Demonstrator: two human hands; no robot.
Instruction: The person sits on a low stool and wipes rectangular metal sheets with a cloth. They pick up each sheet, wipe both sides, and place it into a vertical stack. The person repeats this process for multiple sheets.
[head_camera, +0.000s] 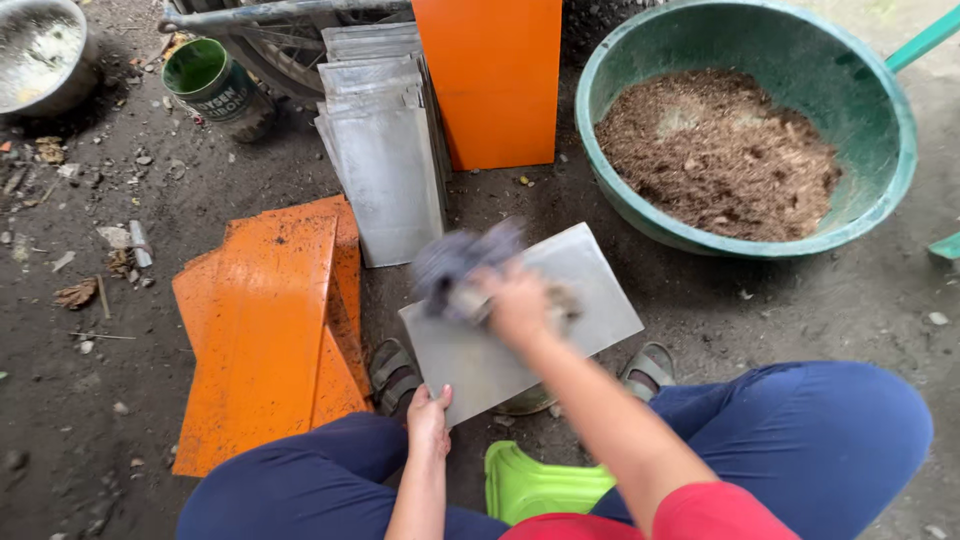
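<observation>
Dull grey metal plate (520, 335), blurred grey-blue rag (462, 262), bright orange panels (265, 330) speckled with dark spots at left, orange board (495, 75) far, silvery sheets (385, 150), teal-green basin (750, 125) of brown crumbly matter, navy trousers (800, 440), lime-green stool (535, 485), red sleeve (720, 515).

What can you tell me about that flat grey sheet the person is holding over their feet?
The flat grey metal-looking sheet is a dull, smudged rectangle, held tilted and turned askew above the sandalled feet. The left hand grips its near corner; the right hand presses a blurred grey rag on its top face.
</observation>
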